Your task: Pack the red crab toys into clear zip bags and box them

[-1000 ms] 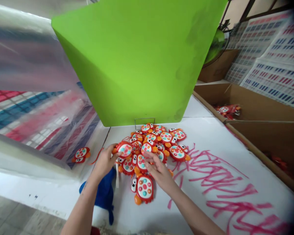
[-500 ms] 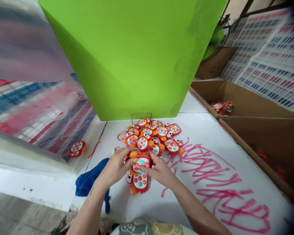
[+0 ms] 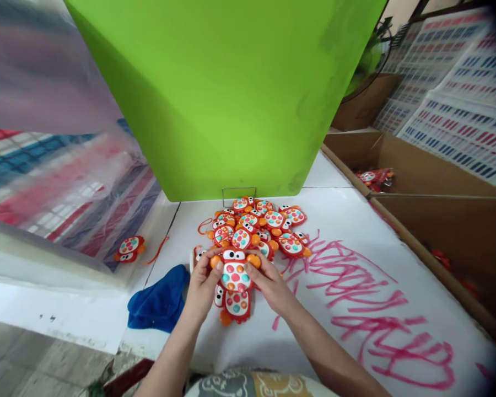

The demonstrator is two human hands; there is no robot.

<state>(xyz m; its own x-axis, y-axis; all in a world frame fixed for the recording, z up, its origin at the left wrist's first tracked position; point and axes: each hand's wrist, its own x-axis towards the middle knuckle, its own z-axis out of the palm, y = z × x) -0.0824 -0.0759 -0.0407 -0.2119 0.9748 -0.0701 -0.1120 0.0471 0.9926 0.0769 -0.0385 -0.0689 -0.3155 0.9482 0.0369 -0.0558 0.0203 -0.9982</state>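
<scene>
Between my two hands is a red crab-shaped toy (image 3: 235, 274) with orange claws, two eyes and a white belly of coloured dots, its face toward me. My left hand (image 3: 204, 281) grips the claw on the left. My right hand (image 3: 269, 282) is closed on the claw on the right. Just below the held toy, a second crab toy (image 3: 237, 306) lies turned sideways on the white table. Beyond my hands is a heap of similar crab toys (image 3: 242, 238). A blue cloth (image 3: 159, 300) rests left of my left hand.
A large green board (image 3: 231, 99) stands behind the heap. Cardboard boxes (image 3: 438, 215) with some red toys inside line the right. At left, one crab toy (image 3: 129, 249) with an orange strap (image 3: 157, 251) lies beside a plastic-wrapped striped stack (image 3: 66, 204). Pink scribbles mark the white table (image 3: 314, 342).
The toy in my hands has been turned so its eyes and dotted belly face me, with a claw on each side. My left hand has shifted to the claw on the left.
</scene>
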